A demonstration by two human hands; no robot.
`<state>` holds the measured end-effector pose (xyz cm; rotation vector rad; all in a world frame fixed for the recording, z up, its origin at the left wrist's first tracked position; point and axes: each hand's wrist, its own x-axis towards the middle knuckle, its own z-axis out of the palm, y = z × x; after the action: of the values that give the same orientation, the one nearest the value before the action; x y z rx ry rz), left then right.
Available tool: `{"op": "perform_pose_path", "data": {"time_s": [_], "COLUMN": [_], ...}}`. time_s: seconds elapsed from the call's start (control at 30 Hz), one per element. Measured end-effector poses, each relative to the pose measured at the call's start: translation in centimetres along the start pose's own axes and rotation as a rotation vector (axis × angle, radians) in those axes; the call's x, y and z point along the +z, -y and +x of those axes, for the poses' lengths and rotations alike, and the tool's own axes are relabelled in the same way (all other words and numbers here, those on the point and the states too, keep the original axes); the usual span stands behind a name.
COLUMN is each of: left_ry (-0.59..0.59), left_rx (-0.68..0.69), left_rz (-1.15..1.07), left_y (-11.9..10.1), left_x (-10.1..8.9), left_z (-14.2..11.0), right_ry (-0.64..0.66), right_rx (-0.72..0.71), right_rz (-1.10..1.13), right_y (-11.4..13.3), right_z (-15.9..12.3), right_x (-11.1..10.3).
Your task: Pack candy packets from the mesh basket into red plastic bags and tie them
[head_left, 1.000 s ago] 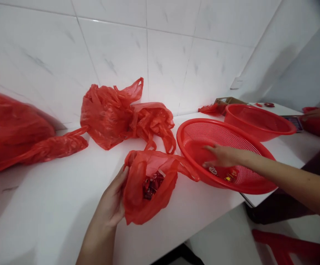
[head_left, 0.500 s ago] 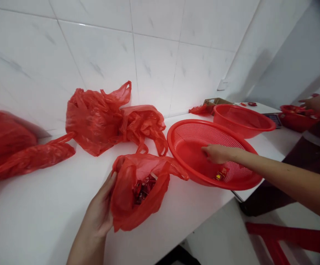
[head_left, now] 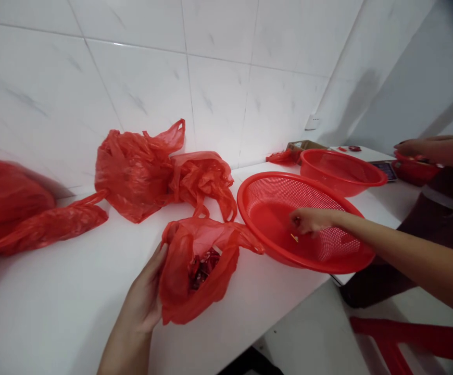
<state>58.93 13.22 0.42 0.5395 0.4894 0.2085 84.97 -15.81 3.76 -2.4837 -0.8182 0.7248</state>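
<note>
White wall tiles (head_left: 144, 67) with grey veining fill the top of the frame, and below them a white table (head_left: 54, 291) runs across, its near edge cutting toward the lower right. Just beneath the middle of the frame, the left hand (head_left: 148, 297) has hold of one side of an opened red bag (head_left: 175, 276), thumb at the front, the other fingers hidden behind the plastic. Shiny dark red packets (head_left: 203, 268) lie inside it, and its loose handle reaches to the rim of a perforated red basket (head_left: 269, 219) right of centre.

Over there the right hand (head_left: 312, 221) is down inside the basket, its fingers curled in. A small yellowish piece (head_left: 294, 238) shows right under the fingertips; I can't tell whether they grip it.

Two crumpled red bags (head_left: 133, 172) sit near the wall, left of centre, and a bulky red bag (head_left: 8, 198) slumps at the left edge. Behind the basket, upper right, stands a red basin (head_left: 320, 177). At the far right, a co-worker's hand (head_left: 425, 148) is over a red bowl (head_left: 414, 172); part of a red stool (head_left: 417, 333) shows at lower right.
</note>
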Motion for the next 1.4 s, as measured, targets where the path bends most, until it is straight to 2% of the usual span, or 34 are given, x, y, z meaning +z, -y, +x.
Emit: {"op": "perform_pose_path", "data": {"time_s": [0.1,0.17,0.23,0.37,0.5,0.6,0.8,1.03,1.17,1.23,1.3,1.33,1.4], "left_ry": [-0.012,0.007,0.052,0.129,0.143,0.142,0.126,0.127,0.124,0.145,0.157,0.156,0.139], "left_rx": [0.000,0.017,0.037,0.072,0.104,0.099,0.110,0.126,0.123,0.109,0.095,0.093,0.085], "left_rz": [-0.019,-0.040,-0.045,-0.029,-0.015,0.006,0.028,0.077,0.072,0.047,0.021,0.012,0.006], "left_y": [0.0,-0.1,-0.1,-0.2,-0.4,-0.4,-0.4,-0.4,-0.4,-0.4,-0.5,-0.6,-0.5], "left_x": [0.3,0.5,0.7,0.6,-0.1,-0.4,-0.5,-0.5,-0.4,-0.2,-0.1,0.0,0.0], "left_z": [-0.2,-0.4,-0.6,-0.8,-0.5,-0.5,-0.5,-0.6,-0.7,-0.7,-0.8,-0.8,-0.7], "right_ry": [-0.043,-0.057,-0.057,0.003,0.029,0.019,-0.002,-0.082,-0.093,-0.172,-0.288,-0.350,-0.452], "right_rx": [-0.070,-0.169,-0.316,-0.558,-0.669,-0.668,-0.707,-0.698,-0.708,-0.683,-0.611,-0.562,-0.462], "right_rz": [0.090,0.171,0.224,0.070,-0.107,-0.138,-0.120,-0.100,-0.090,-0.138,-0.258,-0.340,-0.516], "right_y": [3.1,6.5,10.4,16.9,19.4,19.7,19.9,20.0,19.8,18.6,16.1,14.4,10.7], "right_z": [-0.3,-1.0,-1.9,-2.7,-1.5,-0.6,-0.2,-0.1,-0.6,-1.4,-2.6,-3.5,-5.4], "right_x": [-2.0,-2.8,-2.4,1.3,5.6,6.7,6.6,7.8,6.1,4.4,3.5,3.6,5.2]}}
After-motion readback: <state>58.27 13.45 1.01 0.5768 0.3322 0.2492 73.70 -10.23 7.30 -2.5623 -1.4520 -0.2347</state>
